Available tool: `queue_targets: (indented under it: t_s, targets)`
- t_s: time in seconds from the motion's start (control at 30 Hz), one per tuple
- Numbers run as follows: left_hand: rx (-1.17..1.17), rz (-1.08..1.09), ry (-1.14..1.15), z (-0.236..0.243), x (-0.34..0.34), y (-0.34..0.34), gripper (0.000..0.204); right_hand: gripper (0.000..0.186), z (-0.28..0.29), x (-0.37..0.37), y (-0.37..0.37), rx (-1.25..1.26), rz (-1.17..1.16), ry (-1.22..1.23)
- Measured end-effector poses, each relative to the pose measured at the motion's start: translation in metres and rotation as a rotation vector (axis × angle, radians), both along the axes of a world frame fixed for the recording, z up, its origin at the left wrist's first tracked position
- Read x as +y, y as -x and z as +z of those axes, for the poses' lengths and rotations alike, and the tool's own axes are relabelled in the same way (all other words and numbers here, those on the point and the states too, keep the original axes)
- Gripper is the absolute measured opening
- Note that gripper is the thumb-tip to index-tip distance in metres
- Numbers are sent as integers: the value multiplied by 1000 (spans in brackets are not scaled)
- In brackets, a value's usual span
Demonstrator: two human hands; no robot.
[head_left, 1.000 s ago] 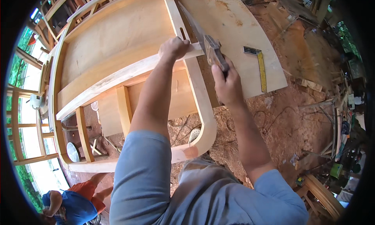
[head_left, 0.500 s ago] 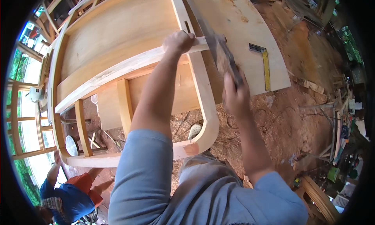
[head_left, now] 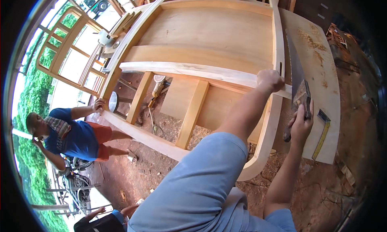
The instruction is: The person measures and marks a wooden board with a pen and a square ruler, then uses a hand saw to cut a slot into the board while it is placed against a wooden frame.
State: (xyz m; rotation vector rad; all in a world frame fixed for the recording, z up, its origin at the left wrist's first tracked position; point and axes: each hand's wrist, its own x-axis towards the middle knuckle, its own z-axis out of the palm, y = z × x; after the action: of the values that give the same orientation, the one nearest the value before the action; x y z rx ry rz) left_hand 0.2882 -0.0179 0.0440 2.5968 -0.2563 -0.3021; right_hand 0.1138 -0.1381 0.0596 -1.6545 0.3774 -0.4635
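Note:
My left hand (head_left: 270, 80) is closed on a pale wooden rail (head_left: 193, 71) near its right end, where it crosses the side member (head_left: 278, 42) of a large wooden frame. My right hand (head_left: 301, 121) grips the dark wooden handle of a handsaw (head_left: 297, 71), whose long blade stands at the rail's end, just right of my left hand. To the right, a plywood sheet (head_left: 327, 65) bears sawdust and a square (head_left: 321, 140) with a yellow blade. Beneath the rail, shorter crosspieces (head_left: 192, 113) span the lower part of the frame.
A person in a blue shirt (head_left: 74, 133) stands at the left with one hand on the frame's corner. Another person (head_left: 100, 224) shows at the lower edge. A motorbike (head_left: 80, 187), a power tool with cord (head_left: 157, 93) and a leaning lattice frame (head_left: 66, 50) are on the left.
My view has swung leftward, so the frame and my hands sit farther right and the co-worker shows more fully, a hand now on the frame. My grips on rail and saw continue.

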Motion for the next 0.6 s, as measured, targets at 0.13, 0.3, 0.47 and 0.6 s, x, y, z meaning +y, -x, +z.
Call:
queue_targets:
  t_s: [0.13, 0.3, 0.47, 0.6]
  targets:
    - [-52, -48, -40, -4, -11, 2, 57, 54, -16, -7, 2, -89, -59, 112]
    - [-164, -259, -160, -25, -3, -8, 73, 55, 1, -12, -6, 28, 39, 174]
    - [-166, -337, -183, -8, -15, -5, 78, 54, -33, -8, 1, -216, -41, 305]
    - [-77, -184, -6, -43, -4, -24, 88, 54, -8, 1, -10, -151, 25, 290]
